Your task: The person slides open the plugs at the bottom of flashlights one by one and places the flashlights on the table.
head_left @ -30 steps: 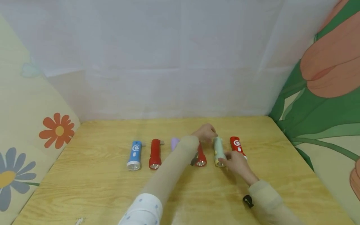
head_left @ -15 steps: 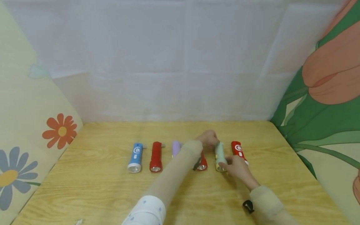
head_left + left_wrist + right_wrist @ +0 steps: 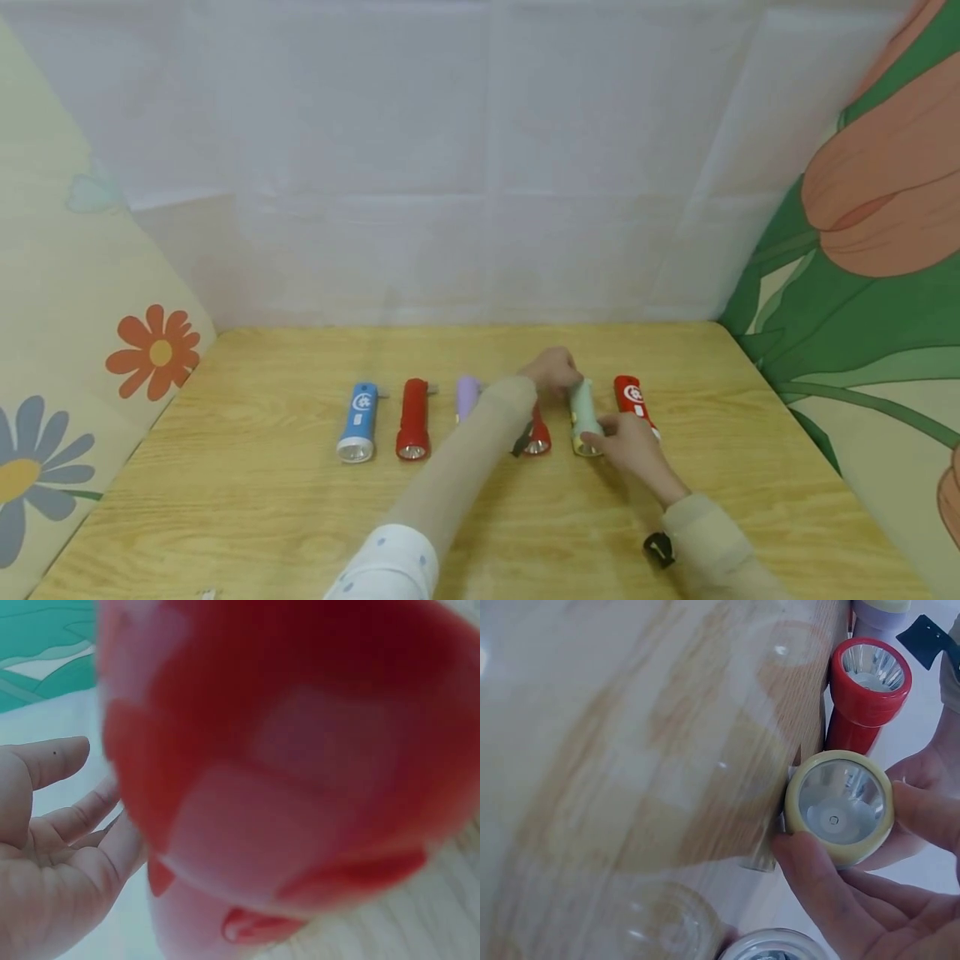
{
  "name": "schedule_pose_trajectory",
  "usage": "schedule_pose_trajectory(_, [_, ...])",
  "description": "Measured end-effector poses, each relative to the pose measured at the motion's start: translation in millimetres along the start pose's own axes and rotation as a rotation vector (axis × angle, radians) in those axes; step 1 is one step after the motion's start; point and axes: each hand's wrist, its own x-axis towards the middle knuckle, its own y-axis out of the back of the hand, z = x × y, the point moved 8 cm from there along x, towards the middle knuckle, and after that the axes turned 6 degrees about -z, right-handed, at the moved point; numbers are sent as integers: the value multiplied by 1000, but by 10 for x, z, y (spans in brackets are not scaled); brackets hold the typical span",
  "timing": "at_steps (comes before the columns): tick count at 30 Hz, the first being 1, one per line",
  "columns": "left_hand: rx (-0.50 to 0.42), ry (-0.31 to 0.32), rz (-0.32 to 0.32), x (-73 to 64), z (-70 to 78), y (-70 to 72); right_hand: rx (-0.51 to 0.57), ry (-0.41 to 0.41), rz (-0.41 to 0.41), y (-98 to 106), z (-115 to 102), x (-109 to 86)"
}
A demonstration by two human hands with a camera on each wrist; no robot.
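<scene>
A pale green flashlight [image 3: 584, 417] with a yellow-rimmed lens lies on the wooden table, lens toward me. My right hand [image 3: 633, 450] pinches its lens end between thumb and finger; the right wrist view shows both fingertips on the yellow rim [image 3: 885, 832]. At the tail end, my left hand [image 3: 551, 371] has its fingertips right at the green body. In the left wrist view a blurred red flashlight [image 3: 300, 750] fills the foreground and hides some of the left fingertips, while the thumb and fingers [image 3: 64, 761] are spread apart.
Left of the green flashlight are a red flashlight [image 3: 537, 437], a purple one [image 3: 468, 396] partly behind my left arm, another red one [image 3: 413, 417] and a blue one [image 3: 358, 421]. A red-and-white flashlight [image 3: 633, 398] lies just right of my right hand. A white cloth [image 3: 480, 167] hangs behind.
The head view has shifted slightly, so the table sits lower in it. Both hands stay at the two ends of the green flashlight, with hardly any movement.
</scene>
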Motion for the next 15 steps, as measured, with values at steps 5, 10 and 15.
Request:
schedule_pose_trajectory(5, [-32, -11, 20, -93, 53, 62, 23, -11, 2, 1, 3, -8])
schedule_pose_trajectory(10, [-68, -37, 48, -127, 94, 102, 28, -8, 20, 6, 20, 3])
schedule_pose_trajectory(15, [-53, -74, 97, -113, 106, 137, 56, 5, 12, -2, 19, 13])
